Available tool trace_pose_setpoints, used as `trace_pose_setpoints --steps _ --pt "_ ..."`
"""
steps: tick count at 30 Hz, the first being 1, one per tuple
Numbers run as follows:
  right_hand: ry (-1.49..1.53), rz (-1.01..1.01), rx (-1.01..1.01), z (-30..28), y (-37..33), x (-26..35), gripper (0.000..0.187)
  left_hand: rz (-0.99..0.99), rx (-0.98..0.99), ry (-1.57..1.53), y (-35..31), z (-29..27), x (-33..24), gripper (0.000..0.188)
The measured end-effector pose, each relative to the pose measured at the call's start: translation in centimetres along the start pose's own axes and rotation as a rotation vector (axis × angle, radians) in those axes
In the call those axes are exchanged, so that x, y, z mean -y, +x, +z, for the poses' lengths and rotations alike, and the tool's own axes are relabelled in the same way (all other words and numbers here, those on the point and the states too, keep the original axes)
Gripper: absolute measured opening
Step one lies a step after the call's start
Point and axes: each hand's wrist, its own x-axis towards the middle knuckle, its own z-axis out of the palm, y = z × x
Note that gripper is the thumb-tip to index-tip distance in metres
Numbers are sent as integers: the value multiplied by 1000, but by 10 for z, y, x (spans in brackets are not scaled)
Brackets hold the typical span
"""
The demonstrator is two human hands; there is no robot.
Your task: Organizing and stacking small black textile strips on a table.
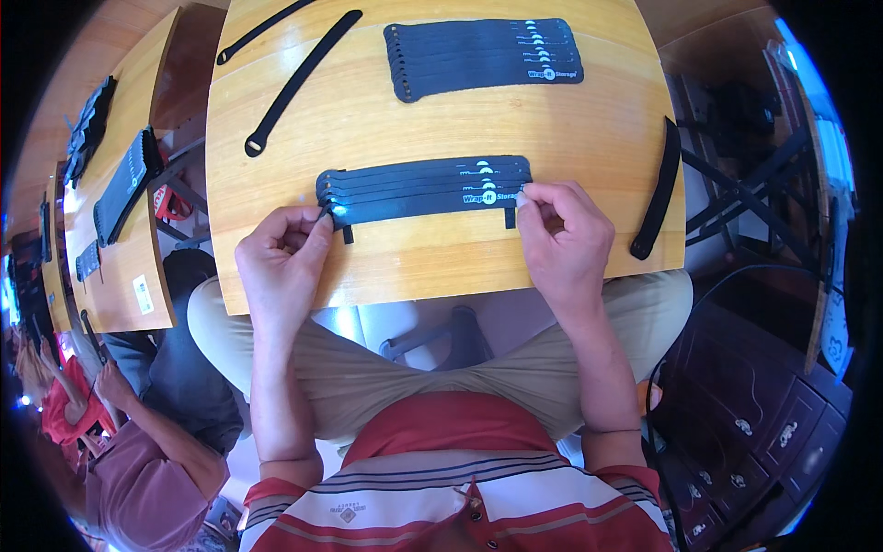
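A fanned stack of flat black straps (414, 189) with white print lies across the table in front of me. My left hand (287, 253) pinches the stack's left end between thumb and fingers. At the right end, my right hand (566, 235) holds the lower corner in a pinch, its other fingers curled. Two short black strip ends, one on the left (348, 235) and one on the right (510, 219), stick out below the stack's near edge. How far they run underneath is hidden.
Another fanned stack of straps (483, 57) lies farther back on the wooden table (303, 202). Loose black straps with slotted ends lie at the far left (303, 83) and right edge (658, 189). At a neighbouring table (133, 262) with more stacks sits another person (152, 469).
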Motion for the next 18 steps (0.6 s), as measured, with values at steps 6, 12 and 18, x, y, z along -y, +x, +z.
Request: trace_pose_setpoints --steps 6,12,18 --pt "-43 3 17 -1 1 2 4 17 10 14 1 0 -2 9" --pt "-135 -21 64 -5 4 -4 6 185 -21 34 -1 2 5 13" --pt "-100 0 123 -11 8 -5 9 394 -41 387 -8 2 1 15"
